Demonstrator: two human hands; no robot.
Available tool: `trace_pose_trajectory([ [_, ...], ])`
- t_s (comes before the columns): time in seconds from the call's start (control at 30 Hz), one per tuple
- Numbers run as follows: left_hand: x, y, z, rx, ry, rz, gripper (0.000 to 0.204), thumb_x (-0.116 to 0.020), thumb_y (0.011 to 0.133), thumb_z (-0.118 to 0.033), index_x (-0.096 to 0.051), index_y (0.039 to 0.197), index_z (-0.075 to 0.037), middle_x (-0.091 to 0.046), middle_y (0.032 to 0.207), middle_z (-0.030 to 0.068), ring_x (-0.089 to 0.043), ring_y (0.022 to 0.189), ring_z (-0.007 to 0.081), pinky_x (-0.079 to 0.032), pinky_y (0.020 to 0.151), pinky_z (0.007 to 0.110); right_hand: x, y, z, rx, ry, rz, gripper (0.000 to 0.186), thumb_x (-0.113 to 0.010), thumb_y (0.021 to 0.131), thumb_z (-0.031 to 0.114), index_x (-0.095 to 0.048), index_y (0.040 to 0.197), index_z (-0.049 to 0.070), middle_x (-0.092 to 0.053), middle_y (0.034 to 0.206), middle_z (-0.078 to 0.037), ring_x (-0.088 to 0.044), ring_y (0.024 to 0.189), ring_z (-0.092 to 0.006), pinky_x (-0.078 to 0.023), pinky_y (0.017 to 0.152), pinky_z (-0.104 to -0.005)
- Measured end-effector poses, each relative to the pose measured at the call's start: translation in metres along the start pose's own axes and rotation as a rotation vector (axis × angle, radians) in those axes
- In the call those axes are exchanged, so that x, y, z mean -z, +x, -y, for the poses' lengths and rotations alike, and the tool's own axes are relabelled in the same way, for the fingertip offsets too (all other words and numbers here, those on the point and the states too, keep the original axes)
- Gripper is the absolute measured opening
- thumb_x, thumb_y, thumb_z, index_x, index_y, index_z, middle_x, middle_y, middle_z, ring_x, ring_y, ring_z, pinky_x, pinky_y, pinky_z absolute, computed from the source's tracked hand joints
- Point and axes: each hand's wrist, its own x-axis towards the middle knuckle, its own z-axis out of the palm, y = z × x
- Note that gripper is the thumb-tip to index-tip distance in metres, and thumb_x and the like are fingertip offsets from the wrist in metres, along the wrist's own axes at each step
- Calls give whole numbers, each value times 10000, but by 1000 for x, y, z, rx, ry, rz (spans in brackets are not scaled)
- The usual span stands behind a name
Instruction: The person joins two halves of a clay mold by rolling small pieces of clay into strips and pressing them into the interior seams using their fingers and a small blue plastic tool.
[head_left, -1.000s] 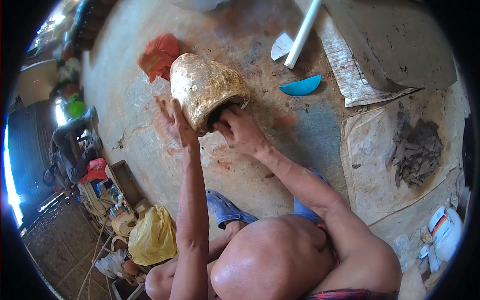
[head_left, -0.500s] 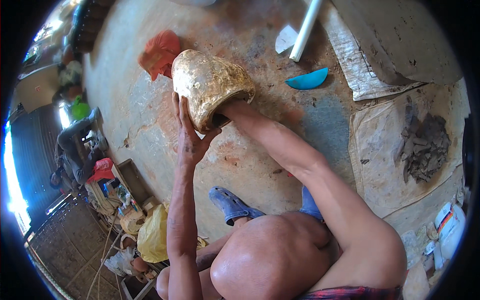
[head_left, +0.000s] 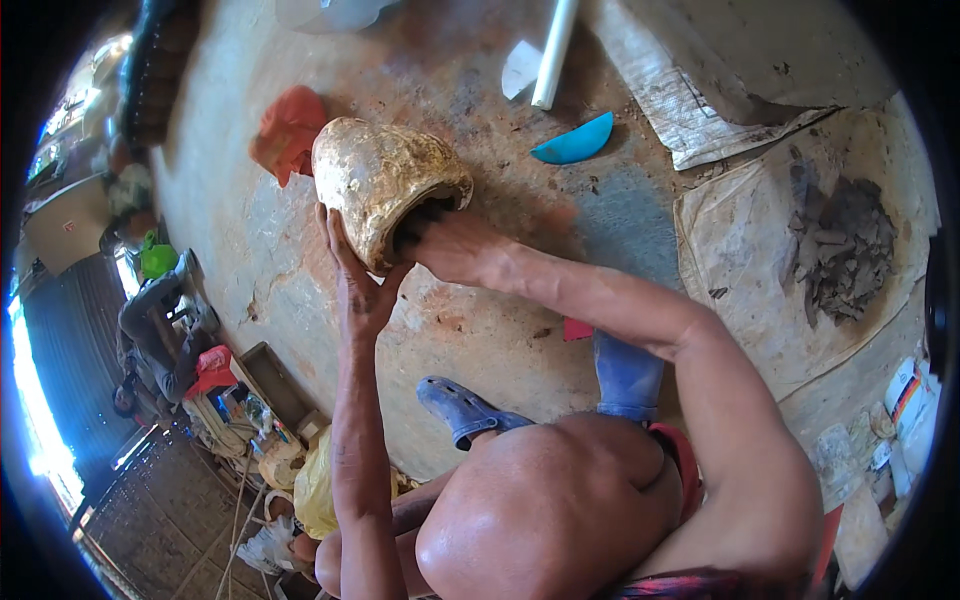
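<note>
A hollow, pot-like vessel (head_left: pixel 385 170) with a mottled cream and gold-brown surface lies tilted, its dark mouth toward me. My left hand (head_left: pixel 362 290) grips its left side near the rim, fingers along the outside and thumb by the mouth. At the opening is my right hand (head_left: pixel 455 248), bent at the wrist, with its fingers inside. The dark interior hides those fingertips, so whether they hold anything is not visible. Just beyond the vessel a crumpled orange-red cloth or bag (head_left: pixel 287 125) lies on the floor.
A blue half-moon piece (head_left: pixel 575 140), a white pipe (head_left: pixel 555 55) and a pale flat shard (head_left: pixel 520 68) lie ahead. Dark clay scraps (head_left: pixel 845 250) sit on a sheet (head_left: pixel 730 240) at right. At left are a yellow bag (head_left: pixel 318 490) and another person (head_left: pixel 150 335).
My right hand has drawn partly back out of the vessel, so its back now shows at the mouth. My left hand keeps its hold. The whole view has shifted slightly.
</note>
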Motion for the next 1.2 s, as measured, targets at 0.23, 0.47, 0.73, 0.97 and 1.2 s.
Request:
trace_pose_trajectory([
  [0.23, 4, -1, 5, -23, 65, 12, 1344, -978, 725, -222, -52, 1685, -60, -91, 1745, 256, -152, 1613, 409, -231, 1291, 519, 29, 35, 13, -300, 113, 120, 242, -601, 911, 135, -803, 1038, 89, -775, 1080, -183, -757, 1018, -365, -613, 884, -482],
  [0.47, 1, 0, -2, -10, 71, 18, 1354, -979, 725, -228, -38, 1685, -63, -97, 1743, 253, -135, 1617, 405, -226, 1291, 522, 20, 64, -7, -197, 147, -17, 233, -607, 904, 132, -806, 1015, 81, -775, 1084, -189, -758, 1020, -361, -611, 889, -477],
  [0.73, -2, -1, -1, -8, 43, 1, 1313, -956, 757, -200, -36, 1685, -74, -93, 1743, 258, -129, 1617, 411, -215, 1293, 527, 17, 27, -6, -60, 120, 143, 224, -613, 896, 130, -809, 989, 72, -774, 1088, -196, -758, 1022, -357, -609, 894, -472],
  [0.97, -2, -1, 0, -52, 99, -13, 1324, -962, 746, -208, -39, 1684, -60, -113, 1734, 271, -158, 1607, 427, -219, 1288, 530, 10, -6, 12, -128, 59, 46, 182, -614, 884, 122, -765, 917, 26, -766, 916, -181, -759, 910, -353, -618, 777, -504],
  [1.2, 2, -1, 2, -29, 92, 12, 1324, -959, 746, -190, -33, 1682, -47, -114, 1732, 273, -162, 1605, 429, -224, 1287, 530, 2, -52, 41, -456, 405, -194, 483, -568, 929, 101, -560, 1403, 9, -727, 894, -249, -724, 820, -415, -583, 738, -556],
])
